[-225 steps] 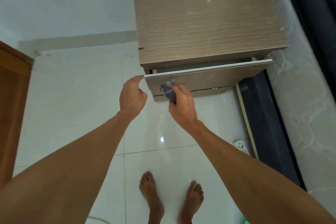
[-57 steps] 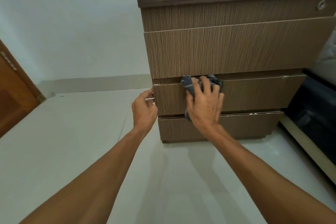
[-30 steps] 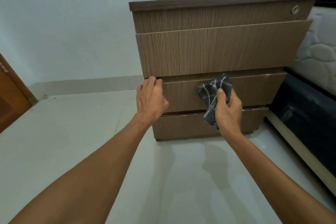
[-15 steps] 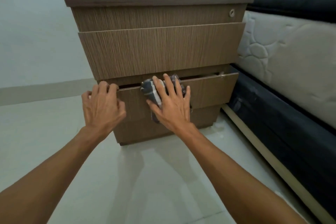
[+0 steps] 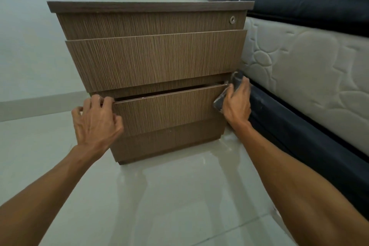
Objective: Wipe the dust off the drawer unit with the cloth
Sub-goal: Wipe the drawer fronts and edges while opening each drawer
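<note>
Drawer unit of brown wood-grain laminate [image 5: 153, 60] stood at twelve o'clock before me, its half-open lower drawer front [image 5: 169, 110] running nine to three. My right hand [image 5: 236, 104] pressed the dark grey cloth [image 5: 235, 81] against the drawer's three o'clock end; my left hand [image 5: 95, 122] curled over the nine o'clock corner.

Dim, even light; wide-angle bending at edges; glossy floor [image 5: 179, 195] faintly reflective.
</note>
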Available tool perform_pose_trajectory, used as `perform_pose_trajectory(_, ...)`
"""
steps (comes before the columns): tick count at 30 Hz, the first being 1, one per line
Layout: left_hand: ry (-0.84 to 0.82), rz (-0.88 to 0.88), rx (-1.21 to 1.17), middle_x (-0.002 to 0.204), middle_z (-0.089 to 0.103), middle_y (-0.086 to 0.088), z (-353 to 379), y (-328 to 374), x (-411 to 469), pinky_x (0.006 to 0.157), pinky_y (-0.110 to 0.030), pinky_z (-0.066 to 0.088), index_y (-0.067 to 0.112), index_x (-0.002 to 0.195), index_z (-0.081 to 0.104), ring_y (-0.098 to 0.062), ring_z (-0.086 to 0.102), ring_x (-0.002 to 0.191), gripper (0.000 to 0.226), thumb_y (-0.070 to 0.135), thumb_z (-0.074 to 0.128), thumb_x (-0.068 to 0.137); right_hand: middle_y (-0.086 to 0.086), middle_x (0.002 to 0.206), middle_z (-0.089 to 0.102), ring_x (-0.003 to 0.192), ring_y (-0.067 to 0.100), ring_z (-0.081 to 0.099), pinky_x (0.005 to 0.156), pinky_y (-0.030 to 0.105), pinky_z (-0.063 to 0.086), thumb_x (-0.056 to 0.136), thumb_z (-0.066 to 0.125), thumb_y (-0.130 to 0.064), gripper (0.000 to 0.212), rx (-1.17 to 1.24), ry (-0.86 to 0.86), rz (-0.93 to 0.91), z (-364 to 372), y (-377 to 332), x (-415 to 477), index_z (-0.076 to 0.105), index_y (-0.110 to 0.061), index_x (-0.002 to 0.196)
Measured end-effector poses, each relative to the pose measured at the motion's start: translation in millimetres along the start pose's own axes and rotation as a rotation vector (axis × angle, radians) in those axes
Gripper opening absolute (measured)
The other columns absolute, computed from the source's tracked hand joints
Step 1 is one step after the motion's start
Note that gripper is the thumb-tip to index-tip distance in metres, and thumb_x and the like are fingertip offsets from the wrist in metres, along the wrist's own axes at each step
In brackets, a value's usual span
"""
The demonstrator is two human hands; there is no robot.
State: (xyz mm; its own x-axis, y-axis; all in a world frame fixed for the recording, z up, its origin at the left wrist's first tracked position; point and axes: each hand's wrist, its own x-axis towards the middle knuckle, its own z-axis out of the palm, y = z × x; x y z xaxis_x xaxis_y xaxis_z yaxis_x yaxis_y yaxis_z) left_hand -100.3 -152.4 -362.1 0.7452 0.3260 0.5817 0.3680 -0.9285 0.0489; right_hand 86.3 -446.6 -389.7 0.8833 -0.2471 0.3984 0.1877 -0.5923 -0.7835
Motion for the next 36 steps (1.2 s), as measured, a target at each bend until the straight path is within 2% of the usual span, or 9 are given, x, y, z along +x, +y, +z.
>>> perform_pose_trajectory(3,-0.002,-0.003,-0.004,0.100,0.054,-0.018,-2,1,0,0.084,-0.052,0.038,0.004,0.105,0.056,-0.035,0.051,0.094,0.032,0.019,0.062,0.077,0.005,0.107,0.064,0.081,0.013,0.061,0.068,0.027,0.046,0.105,0.031,-0.042,0.043,0.346,0.197,0.479,-11,5,4,0.049,-0.013,0.131)
perform_pose_trajectory(5,0.003,0.001,-0.005,0.101,0.055,-0.019,-2,1,0,0.084,-0.052,0.038,0.003,0.107,0.057,-0.036,0.051,0.094,0.034,0.018,0.062,0.077,0.003,0.100,0.064,0.076,0.008,0.060,0.061,0.021,0.045,0.106,0.032,-0.040,0.040,0.452,0.255,0.508,-13,10,4,0.053,-0.012,0.123)
perform_pose_trajectory(9,-0.004,0.001,-0.021,0.102,0.055,-0.019,-2,2,1,0.085,-0.051,0.038,0.003,0.110,0.058,-0.036,0.051,0.095,0.037,0.015,0.061,0.075,0.012,0.136,0.055,0.110,0.017,0.060,0.092,0.033,0.051,0.103,0.028,-0.050,0.055,0.592,0.192,0.464,3,-17,-3,0.037,-0.017,0.146)
perform_pose_trajectory(11,-0.021,-0.002,-0.031,0.103,0.055,-0.017,-4,2,3,0.085,-0.049,0.038,0.005,0.112,0.059,-0.035,0.051,0.097,0.040,0.014,0.060,0.073,0.016,0.164,0.014,0.146,0.033,0.027,0.119,0.051,0.024,0.103,0.023,-0.053,0.066,0.532,0.059,0.487,20,-41,-13,0.005,-0.023,0.158)
perform_pose_trajectory(16,-0.072,0.032,-0.091,0.109,0.057,-0.011,-12,-6,7,0.089,-0.043,0.038,0.011,0.117,0.060,-0.030,0.052,0.101,0.043,0.014,0.057,0.074,0.012,0.162,-0.024,0.150,0.040,0.004,0.120,0.054,0.013,0.103,0.026,-0.048,0.077,0.547,-0.140,0.633,62,-86,-66,-0.026,-0.021,0.152)
perform_pose_trajectory(21,-0.100,0.044,-0.153,0.114,0.058,-0.009,-17,-12,11,0.091,-0.043,0.041,0.012,0.122,0.059,-0.027,0.051,0.104,0.047,0.011,0.054,0.076,0.022,0.143,0.044,0.104,0.035,0.063,0.086,0.053,0.055,0.090,0.044,-0.045,0.073,0.954,-0.419,0.937,86,-128,-114,0.009,-0.019,0.149)
perform_pose_trajectory(25,-0.113,0.020,-0.245,0.109,0.058,-0.006,-18,-15,13,0.090,-0.041,0.044,0.014,0.120,0.061,-0.025,0.050,0.103,0.046,0.007,0.052,0.076,0.027,0.125,0.061,0.111,0.043,0.062,0.088,0.064,0.050,0.101,0.034,-0.018,0.038,1.095,-0.696,0.994,64,-151,-129,0.045,0.003,0.132)
perform_pose_trajectory(30,-0.063,-0.085,-0.437,0.118,0.054,-0.006,-13,-22,10,0.093,-0.036,0.044,0.013,0.128,0.055,-0.022,0.049,0.111,0.053,-0.001,0.050,0.077,0.016,0.110,0.068,0.090,0.026,0.067,0.079,0.040,0.056,0.102,0.041,-0.013,0.031,0.971,-0.438,0.665,17,-130,-115,0.050,-0.006,0.131)
perform_pose_trajectory(36,-0.117,-0.538,-0.935,0.115,0.059,-0.003,-1,-26,-9,0.078,-0.025,0.047,0.015,0.125,0.052,-0.018,0.057,0.106,0.049,-0.007,0.042,0.082,0.015,0.160,0.018,0.140,0.038,0.025,0.112,0.048,0.028,0.099,0.046,-0.019,0.071,-0.048,-0.071,-0.140,26,-84,-92,0.006,-0.015,0.158)
